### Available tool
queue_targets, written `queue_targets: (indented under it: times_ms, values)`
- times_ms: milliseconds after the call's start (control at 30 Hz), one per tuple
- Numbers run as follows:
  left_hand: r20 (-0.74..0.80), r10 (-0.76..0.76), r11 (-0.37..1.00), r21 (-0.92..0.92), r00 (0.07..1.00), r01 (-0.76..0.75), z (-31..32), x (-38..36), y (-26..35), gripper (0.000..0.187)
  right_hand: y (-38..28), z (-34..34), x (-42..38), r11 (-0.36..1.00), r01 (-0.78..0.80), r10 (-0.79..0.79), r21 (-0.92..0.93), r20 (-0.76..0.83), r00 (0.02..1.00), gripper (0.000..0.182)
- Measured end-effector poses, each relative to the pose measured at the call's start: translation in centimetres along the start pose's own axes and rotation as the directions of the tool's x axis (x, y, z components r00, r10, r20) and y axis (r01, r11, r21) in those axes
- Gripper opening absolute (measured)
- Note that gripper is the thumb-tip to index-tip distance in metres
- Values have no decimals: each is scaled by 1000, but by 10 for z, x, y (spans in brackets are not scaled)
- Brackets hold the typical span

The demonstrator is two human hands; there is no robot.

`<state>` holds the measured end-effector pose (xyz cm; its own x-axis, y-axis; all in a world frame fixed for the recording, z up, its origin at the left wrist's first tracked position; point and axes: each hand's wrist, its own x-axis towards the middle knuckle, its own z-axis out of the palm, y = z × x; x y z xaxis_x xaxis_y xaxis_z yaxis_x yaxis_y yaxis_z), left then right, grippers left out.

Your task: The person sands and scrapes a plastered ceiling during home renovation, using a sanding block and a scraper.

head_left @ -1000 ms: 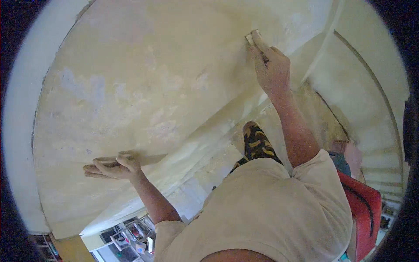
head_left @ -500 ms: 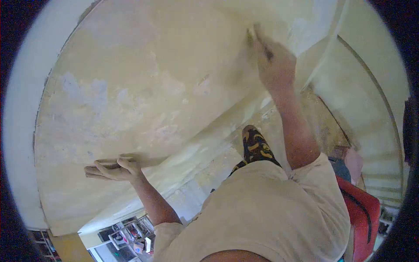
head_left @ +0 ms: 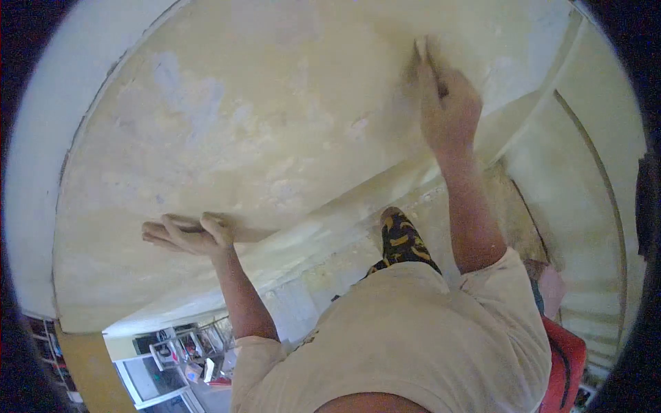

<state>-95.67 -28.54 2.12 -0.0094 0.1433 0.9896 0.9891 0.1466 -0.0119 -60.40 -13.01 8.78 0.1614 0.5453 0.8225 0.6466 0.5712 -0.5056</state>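
A large cream wall [head_left: 275, 117] with patchy pale spots stands in front of me. My left hand [head_left: 186, 234] is at the lower left of this wall, fingers stretched out and slightly apart, with nothing in it; it appears to rest against the surface. Up at the right, my right hand [head_left: 451, 107] is closed close to the wall, the arm raised. Its fingertips are blurred. Whatever the fingers may be pressed around is hidden or too small to name. A dark shadow lies on the wall beside them.
A dark patterned trouser leg [head_left: 406, 237] shows below my pale shirt [head_left: 413, 330]. A red item [head_left: 564, 361] with a black strap is at the lower right. Cluttered shelving [head_left: 196, 351] stands at the lower left. Another wall [head_left: 578, 193] meets at the right.
The view has shifted, so the wall patches sit further right. My left hand appears higher in the picture, still open. My right hand appears slightly further right, its fingers still closed.
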Motion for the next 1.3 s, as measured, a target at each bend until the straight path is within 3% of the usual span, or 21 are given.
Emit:
queue_targets:
  times_ms: [67,200,267,300,367,400,467,500,567,600,667,700,767,800,867,967,1067,1200,1267,1300]
  values:
    - [15,-7,1000,0,1000,7,0,1,1,64,-8,2,6,994,90,-86,67,-60,994,29]
    - [14,11,1000,6,1000,-11,0,3,2,62,-1,16,-53,997,66,-71,39,151,986,19]
    - [28,19,1000,19,999,-19,0,3,2,63,-2,30,-103,938,-176,106,298,235,966,17]
    - [22,2,1000,22,1000,-2,0,2,3,63,0,35,-123,936,-183,109,301,246,963,17]
    - [0,14,1000,9,1000,-14,1,2,2,64,4,39,-150,724,-547,363,421,441,821,17]
    - [8,13,1000,14,1000,-13,1,1,2,64,-2,36,-149,721,-553,365,418,449,815,17]
    - [-3,-5,1000,0,1000,5,0,-2,2,63,-23,30,-140,485,-708,486,513,515,706,21]
    - [3,-5,1000,7,1000,5,-1,-3,2,63,-26,28,-137,480,-713,485,511,523,701,21]
    - [10,6,1000,22,1000,-6,-1,-1,3,64,-28,26,-133,368,-829,363,421,756,545,17]
    - [12,8,1000,25,1000,-9,0,0,4,64,-29,27,-133,364,-831,362,421,758,543,17]
    - [18,8,999,51,1000,-9,1,-1,3,65,-33,28,-134,83,-900,333,428,839,430,17]
    - [9,8,999,54,1000,-9,0,1,1,65,-36,28,-133,86,-897,327,433,838,436,17]
    - [-3,23,999,37,1000,-23,2,1,2,66,-38,25,-132,121,-937,365,326,863,348,17]
    - [-12,18,999,43,1000,-18,2,2,2,66,-38,26,-130,130,-936,357,328,865,353,17]
    - [26,3,1000,22,1000,-4,0,1,0,67,-36,28,-129,275,-889,264,366,860,436,19]
    - [45,23,998,49,999,-25,-1,4,1,66,-51,27,-111,276,-885,344,375,821,455,18]
    - [55,21,999,49,998,-24,-2,2,4,66,-49,23,-100,330,-881,265,340,862,432,18]
    - [32,17,1000,16,999,-17,-2,4,5,66,-59,18,-82,277,-879,267,388,848,458,19]
    - [34,45,999,-8,998,-44,-3,8,5,66,-68,17,-78,202,-936,315,289,886,342,19]
    - [34,14,1000,7,999,-14,-3,6,5,66,-66,20,-78,200,-933,319,299,881,350,19]
